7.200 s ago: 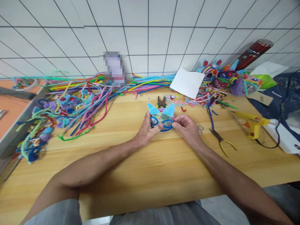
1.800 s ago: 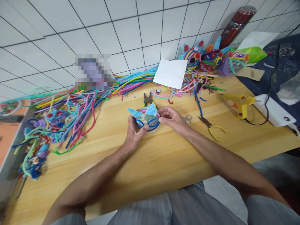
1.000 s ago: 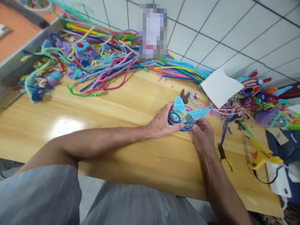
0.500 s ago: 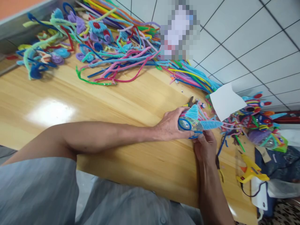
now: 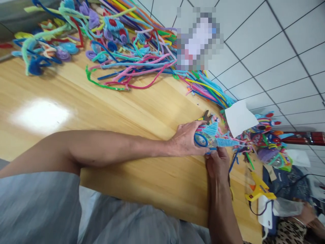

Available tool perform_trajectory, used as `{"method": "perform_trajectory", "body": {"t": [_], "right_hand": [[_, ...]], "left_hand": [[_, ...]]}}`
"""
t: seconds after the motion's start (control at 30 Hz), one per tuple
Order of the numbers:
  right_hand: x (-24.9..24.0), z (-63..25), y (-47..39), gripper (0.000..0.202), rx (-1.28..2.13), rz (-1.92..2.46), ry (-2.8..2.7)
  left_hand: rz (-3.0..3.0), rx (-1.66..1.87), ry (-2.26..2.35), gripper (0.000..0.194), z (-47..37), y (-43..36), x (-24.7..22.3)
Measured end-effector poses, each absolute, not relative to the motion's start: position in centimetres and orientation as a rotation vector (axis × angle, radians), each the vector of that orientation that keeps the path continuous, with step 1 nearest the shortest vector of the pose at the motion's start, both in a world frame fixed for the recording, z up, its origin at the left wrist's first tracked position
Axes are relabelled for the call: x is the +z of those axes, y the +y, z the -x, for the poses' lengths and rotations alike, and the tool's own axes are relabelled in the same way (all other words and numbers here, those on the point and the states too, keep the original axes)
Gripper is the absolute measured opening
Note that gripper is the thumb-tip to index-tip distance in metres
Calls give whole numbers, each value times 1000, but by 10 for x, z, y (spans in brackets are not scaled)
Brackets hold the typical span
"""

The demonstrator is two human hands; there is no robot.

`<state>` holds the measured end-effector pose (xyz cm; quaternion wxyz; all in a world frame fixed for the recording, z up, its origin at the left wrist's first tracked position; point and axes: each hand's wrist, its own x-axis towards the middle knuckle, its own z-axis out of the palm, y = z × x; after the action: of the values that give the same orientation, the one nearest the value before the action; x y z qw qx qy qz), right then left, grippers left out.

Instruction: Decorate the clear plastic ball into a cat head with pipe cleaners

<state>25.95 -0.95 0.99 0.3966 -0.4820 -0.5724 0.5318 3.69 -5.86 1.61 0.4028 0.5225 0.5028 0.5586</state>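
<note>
A fish-like craft point(image 5: 212, 139) made of a clear, shiny body with blue pipe-cleaner rings and light-blue fins lies in my left hand point(image 5: 184, 139). The fingers of that hand wrap around its back end, and the thumb runs along its lower side. My right hand point(image 5: 218, 162) is closed at the craft's lower edge, thumb and fingers pinching a small blue pipe-cleaner part point(image 5: 211, 151). The far fingers of both hands are partly hidden. Just behind the craft lies a dark-handled tool point(image 5: 207, 116), mostly covered.
Heaps of pipe cleaners point(image 5: 142, 64) spread along the table's far side. To the right are a white paper sheet point(image 5: 240, 118), finished colourful crafts point(image 5: 271, 142), a yellow glue gun point(image 5: 260, 186) and a white power strip point(image 5: 264, 211). Another person's arm point(image 5: 306, 213) shows at the lower right.
The view has shifted, so the table's right side appears further left. Both hands keep their hold on the craft, which is slightly turned. More of the other person's arm shows at the right.
</note>
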Motion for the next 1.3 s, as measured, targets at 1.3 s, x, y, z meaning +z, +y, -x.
{"method": "perform_trajectory", "body": {"t": [1.3], "right_hand": [[6,-248,-18,44,1267,1187,-1499]], "left_hand": [[-1310,1407,1155,90,-29,-58,-7]]}}
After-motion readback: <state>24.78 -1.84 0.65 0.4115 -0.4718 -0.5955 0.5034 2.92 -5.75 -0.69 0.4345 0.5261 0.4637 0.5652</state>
